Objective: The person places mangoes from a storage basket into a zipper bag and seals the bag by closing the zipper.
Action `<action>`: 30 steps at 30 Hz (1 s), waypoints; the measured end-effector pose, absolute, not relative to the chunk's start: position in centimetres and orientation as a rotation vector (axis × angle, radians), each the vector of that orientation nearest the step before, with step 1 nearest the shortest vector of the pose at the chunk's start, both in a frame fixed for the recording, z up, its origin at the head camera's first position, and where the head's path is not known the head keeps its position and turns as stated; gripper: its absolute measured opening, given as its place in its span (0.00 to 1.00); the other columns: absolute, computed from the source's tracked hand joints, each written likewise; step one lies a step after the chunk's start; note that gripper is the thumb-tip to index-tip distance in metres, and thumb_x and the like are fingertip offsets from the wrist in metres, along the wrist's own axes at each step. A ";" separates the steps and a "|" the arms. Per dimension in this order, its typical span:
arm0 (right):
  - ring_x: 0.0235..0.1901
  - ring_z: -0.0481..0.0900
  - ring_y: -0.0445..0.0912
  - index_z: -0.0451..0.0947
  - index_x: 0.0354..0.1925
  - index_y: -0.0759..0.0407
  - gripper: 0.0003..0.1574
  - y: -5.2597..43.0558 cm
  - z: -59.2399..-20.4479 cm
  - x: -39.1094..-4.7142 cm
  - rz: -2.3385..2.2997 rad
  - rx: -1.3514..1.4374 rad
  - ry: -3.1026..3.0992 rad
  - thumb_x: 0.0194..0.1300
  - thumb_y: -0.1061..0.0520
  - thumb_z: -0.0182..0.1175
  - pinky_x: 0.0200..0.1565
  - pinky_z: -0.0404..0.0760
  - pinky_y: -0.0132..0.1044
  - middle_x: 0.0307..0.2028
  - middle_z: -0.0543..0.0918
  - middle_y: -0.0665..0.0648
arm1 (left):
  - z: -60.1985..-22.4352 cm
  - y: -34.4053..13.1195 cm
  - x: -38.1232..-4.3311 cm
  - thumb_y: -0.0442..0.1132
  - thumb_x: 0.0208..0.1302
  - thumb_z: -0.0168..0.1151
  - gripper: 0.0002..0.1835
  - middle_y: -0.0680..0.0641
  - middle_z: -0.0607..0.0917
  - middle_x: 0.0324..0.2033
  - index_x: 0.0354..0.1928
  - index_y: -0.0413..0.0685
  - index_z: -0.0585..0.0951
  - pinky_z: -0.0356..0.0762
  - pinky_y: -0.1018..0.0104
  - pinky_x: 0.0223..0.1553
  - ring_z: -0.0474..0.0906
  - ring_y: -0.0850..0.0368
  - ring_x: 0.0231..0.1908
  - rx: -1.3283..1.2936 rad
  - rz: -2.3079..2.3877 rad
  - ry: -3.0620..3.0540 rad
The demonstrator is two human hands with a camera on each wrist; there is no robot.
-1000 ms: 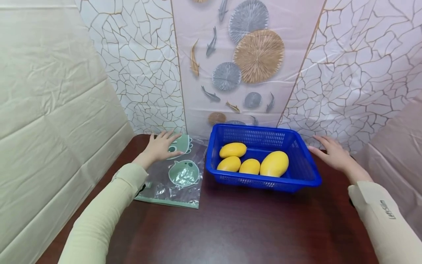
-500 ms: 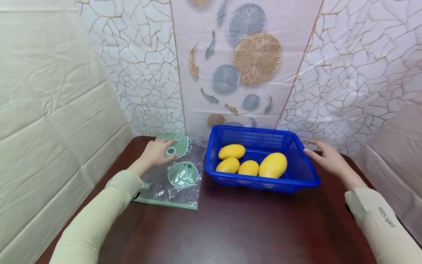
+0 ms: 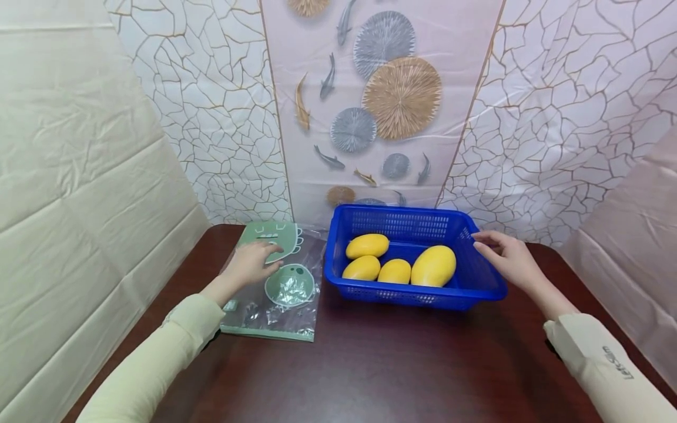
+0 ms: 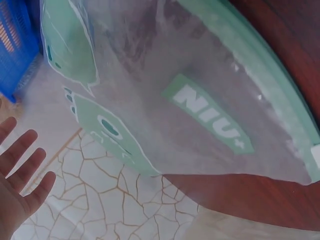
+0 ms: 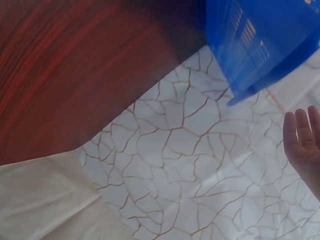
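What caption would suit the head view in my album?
Left hand over a printed clear bag, right hand beside a blue basket of four yellow fruits.

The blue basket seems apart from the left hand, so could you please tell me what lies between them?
The right part of the clear printed bag, as the head view shows.

Centre frame: basket solid blue; fruits yellow. Left of centre: bag clear, green cartoon prints, green edge strip. Lower frame: bench dark red-brown. Upper centre: panel pale pink, grey and tan discs, fish; flanking cloth white, tan crack-line pattern.
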State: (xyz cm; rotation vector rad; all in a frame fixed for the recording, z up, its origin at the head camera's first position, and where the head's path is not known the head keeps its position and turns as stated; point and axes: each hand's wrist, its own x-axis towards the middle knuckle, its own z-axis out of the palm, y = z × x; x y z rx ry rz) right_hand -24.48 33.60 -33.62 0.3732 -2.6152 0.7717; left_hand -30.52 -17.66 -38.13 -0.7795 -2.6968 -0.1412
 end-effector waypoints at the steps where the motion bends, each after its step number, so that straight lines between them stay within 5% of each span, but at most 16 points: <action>1: 0.41 0.81 0.63 0.75 0.52 0.68 0.20 33.4 -33.7 -24.3 0.775 0.384 -2.617 0.69 0.55 0.52 0.40 0.80 0.50 0.47 0.81 0.70 | -38.2 -17.6 -30.3 0.48 0.60 0.62 0.19 0.44 0.85 0.44 0.49 0.46 0.81 0.78 0.49 0.44 0.81 0.45 0.44 -0.779 -0.139 -2.698; 4: 0.40 0.81 0.58 0.76 0.52 0.67 0.20 32.7 -34.2 -24.0 0.765 0.413 -2.609 0.69 0.55 0.53 0.40 0.80 0.44 0.47 0.82 0.69 | -38.5 -17.5 -29.8 0.47 0.59 0.63 0.18 0.44 0.86 0.41 0.48 0.47 0.81 0.78 0.50 0.41 0.82 0.45 0.41 -0.786 -0.140 -2.687; 8: 0.38 0.77 0.31 0.76 0.53 0.65 0.18 32.2 -34.7 -23.7 0.772 0.462 -2.573 0.67 0.58 0.56 0.38 0.74 0.25 0.46 0.83 0.66 | -38.8 -17.4 -29.2 0.46 0.57 0.64 0.17 0.45 0.87 0.38 0.46 0.46 0.82 0.78 0.53 0.35 0.83 0.47 0.36 -0.822 -0.152 -2.643; 12: 0.37 0.67 0.17 0.77 0.51 0.64 0.17 31.3 -34.9 -23.2 0.804 0.494 -2.547 0.66 0.59 0.57 0.37 0.73 0.21 0.44 0.84 0.65 | -39.2 -17.3 -28.8 0.45 0.57 0.64 0.17 0.45 0.87 0.37 0.46 0.44 0.82 0.79 0.54 0.33 0.83 0.48 0.33 -0.854 -0.175 -2.621; 21: 0.36 0.81 0.49 0.78 0.50 0.64 0.15 28.2 -34.9 -21.9 0.799 0.589 -2.556 0.66 0.59 0.56 0.35 0.78 0.28 0.44 0.84 0.64 | -39.7 -16.9 -27.9 0.44 0.57 0.65 0.13 0.48 0.88 0.34 0.43 0.47 0.83 0.79 0.56 0.32 0.84 0.52 0.31 -0.889 -0.204 -2.593; 30: 0.39 0.82 0.46 0.78 0.49 0.62 0.14 25.0 -36.0 -21.3 0.800 0.725 -2.503 0.64 0.63 0.58 0.38 0.82 0.37 0.44 0.85 0.59 | -40.3 -17.0 -26.7 0.45 0.55 0.66 0.11 0.52 0.88 0.33 0.39 0.50 0.84 0.79 0.59 0.36 0.83 0.57 0.31 -1.016 -0.110 -2.555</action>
